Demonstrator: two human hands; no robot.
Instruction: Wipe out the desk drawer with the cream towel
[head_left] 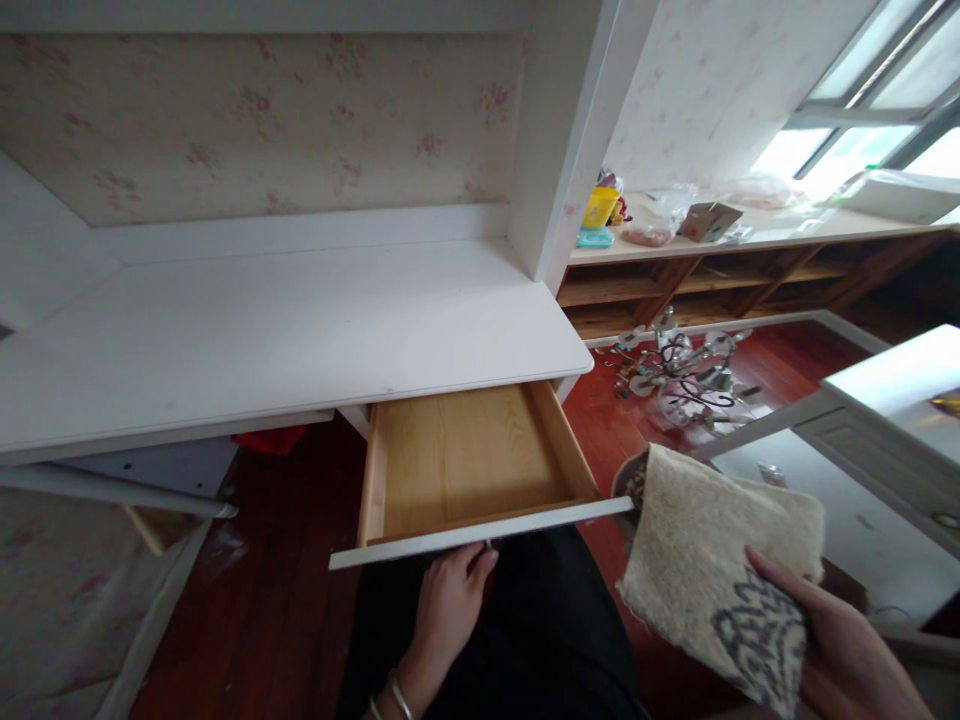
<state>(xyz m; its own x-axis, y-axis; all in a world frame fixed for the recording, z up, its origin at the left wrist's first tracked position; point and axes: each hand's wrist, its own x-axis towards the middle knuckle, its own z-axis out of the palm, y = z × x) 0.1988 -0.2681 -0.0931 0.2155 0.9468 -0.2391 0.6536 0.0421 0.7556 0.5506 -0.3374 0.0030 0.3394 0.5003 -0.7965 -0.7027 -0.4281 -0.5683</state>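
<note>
A white-fronted wooden drawer point(465, 460) is pulled out from under the white desk point(300, 320), its bare wood inside showing. My left hand point(454, 600), with bangles at the wrist, is closed at the middle of the drawer front, where a small bit of the knob shows by the fingertips. To the right, my right hand point(847, 640) grips a folded beige cloth point(712, 530) with a dark pattern. The thumb lies on top of the cloth, and the other fingers are hidden beneath it. The cloth hangs beside the drawer's right corner.
On the red wooden floor point(600, 430) lies a chandelier point(682, 370) with loose parts around it. A low shelf unit point(675, 280) under the window carries a yellow container point(600, 207), bags and a box. White furniture point(885, 430) stands at the right.
</note>
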